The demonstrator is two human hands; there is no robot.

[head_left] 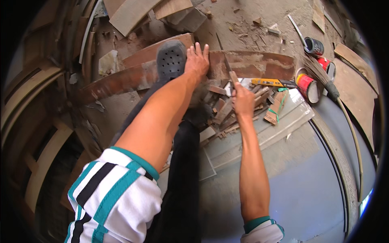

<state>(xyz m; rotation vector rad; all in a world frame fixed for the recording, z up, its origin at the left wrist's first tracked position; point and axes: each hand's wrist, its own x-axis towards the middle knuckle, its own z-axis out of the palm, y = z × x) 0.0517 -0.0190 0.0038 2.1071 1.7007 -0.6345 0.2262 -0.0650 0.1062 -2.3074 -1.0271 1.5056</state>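
A long reddish-brown wooden plank (259, 65), worn and dusty, lies across the floor ahead of me. My left hand (197, 60) rests flat on it with fingers stretched out, beside my dark grey clog (171, 60), which stands on the plank. My right hand (243, 100) is closed around the wooden handle of what looks like a handsaw (224, 54). Its thin dark blade appears edge-on and crosses the plank to the right of my left hand. Its teeth cannot be made out. Below the plank, near my right hand, lies a heap of wood offcuts (223, 111).
To the right are a yellow tool (267, 82), a green-tied wood bundle (277, 107), a red-and-yellow can (307, 86), a dark can (314, 46) and a long-handled brush (320, 73). Grey sheets (291, 174) lie at lower right. Curved wooden pieces (32, 93) crowd the left.
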